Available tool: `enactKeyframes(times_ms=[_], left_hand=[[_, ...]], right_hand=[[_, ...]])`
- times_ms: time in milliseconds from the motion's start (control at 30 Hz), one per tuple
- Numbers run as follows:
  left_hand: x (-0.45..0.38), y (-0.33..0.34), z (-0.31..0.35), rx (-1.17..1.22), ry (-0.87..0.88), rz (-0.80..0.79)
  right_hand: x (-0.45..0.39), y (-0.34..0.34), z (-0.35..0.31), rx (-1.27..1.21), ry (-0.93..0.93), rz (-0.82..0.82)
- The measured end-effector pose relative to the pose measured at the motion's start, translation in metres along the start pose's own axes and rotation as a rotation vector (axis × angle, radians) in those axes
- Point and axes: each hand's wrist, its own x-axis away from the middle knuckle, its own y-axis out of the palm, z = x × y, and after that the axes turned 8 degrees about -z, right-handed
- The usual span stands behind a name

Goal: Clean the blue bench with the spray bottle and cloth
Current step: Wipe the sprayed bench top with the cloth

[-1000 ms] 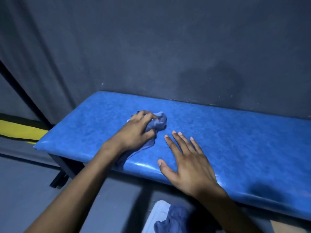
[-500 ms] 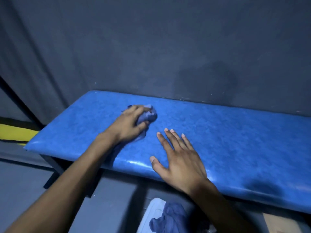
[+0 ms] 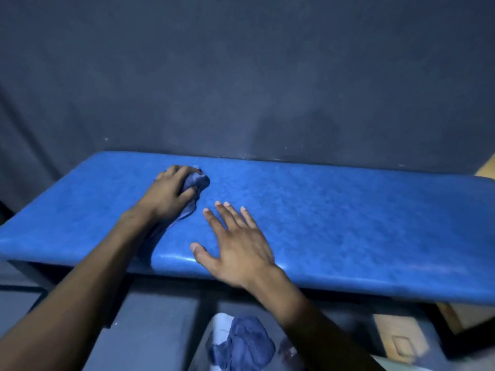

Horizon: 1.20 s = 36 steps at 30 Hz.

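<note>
The blue bench (image 3: 334,215) has a padded, glossy top and runs across the frame against a dark wall. My left hand (image 3: 167,195) grips a bunched blue cloth (image 3: 197,183) and presses it on the bench top, left of centre and toward the back. A tail of the cloth trails under my wrist. My right hand (image 3: 235,242) lies flat on the bench near its front edge, fingers spread, holding nothing. No spray bottle is in view.
A white container (image 3: 219,330) with a crumpled blue cloth (image 3: 243,344) in it sits on the floor below the bench's front edge. A tan cardboard box (image 3: 401,338) stands under the bench at the right. The dark wall (image 3: 241,76) rises directly behind the bench.
My left hand has pushed the cloth away from me, toward the back of the bench. The right hand stays flat in place. The view has shifted, showing more of the bench's right end.
</note>
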Motion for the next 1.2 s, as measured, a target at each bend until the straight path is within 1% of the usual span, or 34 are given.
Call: enactKeyframes(times_ms=[67,133,200,300,400,467,533,600,667,733,800,933,1000,1100,1167,1200], left_hand=[[0.009,0.007,0.020,-0.007,0.066,-0.009],[0.014,0.009,0.034,0.002,0.092,0.049],[0.014,0.011,0.057,0.035,0.091,0.108],[-0.002,0.021,0.116,0.081,0.137,0.167],[-0.027,0.043,0.194,0.206,0.279,0.201],[-0.047,0.065,0.250,0.270,0.360,0.169],[-0.064,0.096,0.302,0.288,0.445,0.110],[-0.077,0.133,0.344,0.251,0.500,0.000],[-0.090,0.168,0.371,0.146,0.485,-0.133],[-0.106,0.192,0.386,0.083,0.435,-0.178],[-0.122,0.204,0.400,0.080,0.428,-0.172],[-0.134,0.211,0.421,0.037,0.536,-0.223],[-0.124,0.204,0.413,0.063,0.623,-0.258],[-0.098,0.188,0.377,0.084,0.767,-0.287],[-0.086,0.178,0.351,0.093,0.802,-0.284],[-0.088,0.175,0.341,0.097,0.789,-0.277]], right_hand=[[0.011,-0.013,0.006,0.027,0.008,-0.001],[0.035,-0.029,0.024,0.019,0.042,0.069],[0.066,-0.045,0.059,0.012,0.113,0.141],[0.114,-0.066,0.132,0.043,0.301,0.161],[0.155,-0.081,0.202,0.076,0.519,0.148],[0.181,-0.084,0.239,0.083,0.648,0.133],[0.198,-0.080,0.261,0.088,0.744,0.125],[0.205,-0.074,0.270,0.091,0.783,0.147],[0.205,-0.068,0.273,0.094,0.787,0.165],[0.203,-0.063,0.273,0.088,0.779,0.206],[0.202,-0.061,0.275,0.084,0.776,0.242],[0.203,-0.059,0.276,0.072,0.777,0.256],[0.204,-0.058,0.277,0.075,0.771,0.274],[0.204,-0.056,0.279,0.072,0.771,0.268],[0.204,-0.056,0.279,0.063,0.766,0.256],[0.203,-0.056,0.279,0.061,0.764,0.257]])
